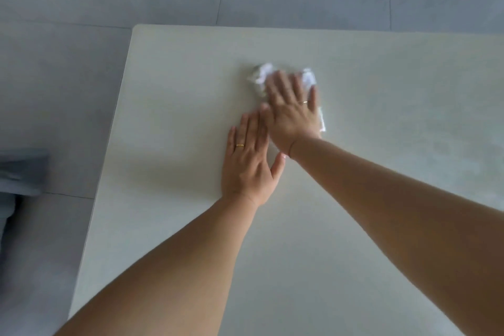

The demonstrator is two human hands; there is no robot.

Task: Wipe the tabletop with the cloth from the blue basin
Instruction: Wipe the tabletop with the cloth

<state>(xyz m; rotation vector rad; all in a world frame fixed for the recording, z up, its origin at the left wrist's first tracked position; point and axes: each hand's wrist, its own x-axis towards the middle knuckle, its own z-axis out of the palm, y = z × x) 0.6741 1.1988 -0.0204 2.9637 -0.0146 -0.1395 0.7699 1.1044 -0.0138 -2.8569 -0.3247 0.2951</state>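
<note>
The right hand [293, 112] presses flat, fingers spread, on the white cloth [263, 75], pinning rather than clutching it, so the whole palm can drive the wipe. The left hand [249, 161] lies open just beside it on the bench [381, 90], apparently bracing the reach toward the far-left corner.

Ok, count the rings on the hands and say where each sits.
2. One gold ring is on a finger of the left hand, flat on the tabletop. One ring is on the right hand, pressing the cloth. Hidden fingers could carry more.
</note>
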